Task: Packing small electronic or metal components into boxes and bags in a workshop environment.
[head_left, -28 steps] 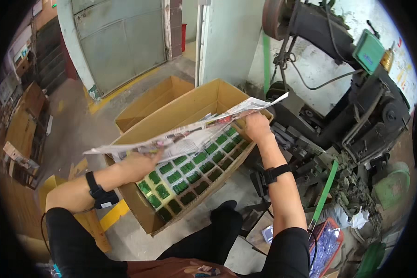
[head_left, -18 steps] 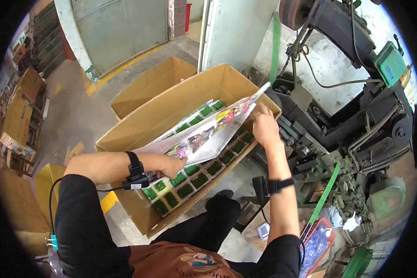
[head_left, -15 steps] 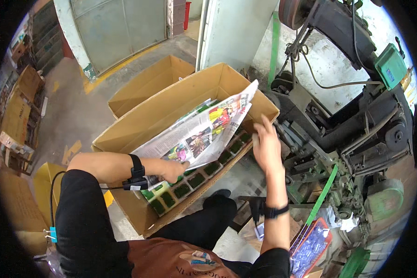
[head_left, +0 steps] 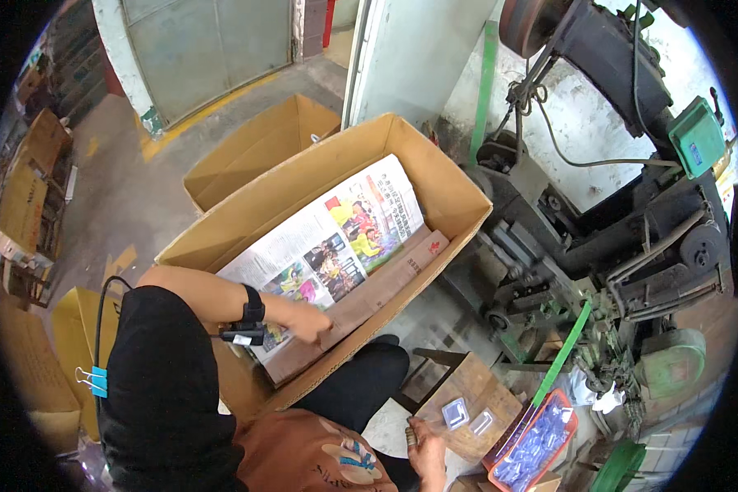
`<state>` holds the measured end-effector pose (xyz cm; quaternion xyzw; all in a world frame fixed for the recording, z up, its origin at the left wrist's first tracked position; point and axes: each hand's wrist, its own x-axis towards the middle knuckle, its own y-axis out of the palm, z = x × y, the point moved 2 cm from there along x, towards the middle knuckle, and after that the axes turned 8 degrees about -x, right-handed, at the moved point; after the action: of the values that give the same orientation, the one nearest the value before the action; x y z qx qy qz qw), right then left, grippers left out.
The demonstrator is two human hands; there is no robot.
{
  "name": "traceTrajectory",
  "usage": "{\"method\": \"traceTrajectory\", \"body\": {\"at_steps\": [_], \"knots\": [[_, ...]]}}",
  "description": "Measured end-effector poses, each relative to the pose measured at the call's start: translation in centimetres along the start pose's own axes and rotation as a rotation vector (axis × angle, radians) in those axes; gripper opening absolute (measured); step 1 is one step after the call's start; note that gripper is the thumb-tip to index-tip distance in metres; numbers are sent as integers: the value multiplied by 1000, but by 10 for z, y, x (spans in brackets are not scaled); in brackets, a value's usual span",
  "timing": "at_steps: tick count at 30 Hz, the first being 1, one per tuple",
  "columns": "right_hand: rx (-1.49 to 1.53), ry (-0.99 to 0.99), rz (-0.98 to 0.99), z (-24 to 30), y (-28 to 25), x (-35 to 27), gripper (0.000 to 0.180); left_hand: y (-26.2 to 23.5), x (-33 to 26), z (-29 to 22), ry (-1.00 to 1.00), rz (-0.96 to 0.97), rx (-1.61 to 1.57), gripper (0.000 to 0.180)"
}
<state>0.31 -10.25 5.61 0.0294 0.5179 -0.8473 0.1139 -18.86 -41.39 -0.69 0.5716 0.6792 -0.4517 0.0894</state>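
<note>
A large cardboard box (head_left: 295, 172) stands open before me. Inside it a printed newspaper sheet (head_left: 340, 238) lies nearly flat, with a brownish strip (head_left: 385, 291) along its near long side. My left hand (head_left: 307, 321) presses on the near left part of the paper, its fingers curled together at the strip's edge. Low at the right, my right hand (head_left: 426, 451) is beside a small wooden stool (head_left: 488, 394). Its fingers are closed around a small brownish thing (head_left: 411, 439) that I cannot make out. Two small clear plastic pieces (head_left: 455, 412) lie on the stool.
Behind the big box is a second open cardboard box (head_left: 246, 143). A dark machine (head_left: 582, 238) fills the right side. Near the stool stands an orange-red crate (head_left: 570, 426) of bluish clear plastic pieces. Another carton (head_left: 74, 344) is at my left.
The newspaper, tilted up before, now lies down over the rows of green-filled compartments and hides them. My right hand has moved from the box's right edge down to the stool.
</note>
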Motion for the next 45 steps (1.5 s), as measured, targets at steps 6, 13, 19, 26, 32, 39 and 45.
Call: {"method": "traceTrajectory", "body": {"at_steps": [6, 13, 19, 26, 32, 39, 45], "knots": [[-74, 181, 296, -15, 15, -24, 30, -48, 6, 29, 146, -593, 187, 59], [-138, 272, 344, -24, 7, -30, 32, -32, 19, 13, 302, -319, 462, 94], [-105, 285, 274, -49, 30, -54, 30, 6, 51, 32, 365, -212, 397, 112], [-1, 550, 132, -105, 74, -94, 19, -22, 26, 28, 280, -261, 511, 95], [202, 943, -619, -182, 83, -102, 20, -114, -36, -71, 192, -807, 279, 73], [-67, 1136, -725, -243, 56, -79, 22, -130, -85, -259, 444, -996, -118, 41], [-219, 1064, -468, -280, 62, -65, 22, -44, -10, -338, 470, -268, -440, 33]]}}
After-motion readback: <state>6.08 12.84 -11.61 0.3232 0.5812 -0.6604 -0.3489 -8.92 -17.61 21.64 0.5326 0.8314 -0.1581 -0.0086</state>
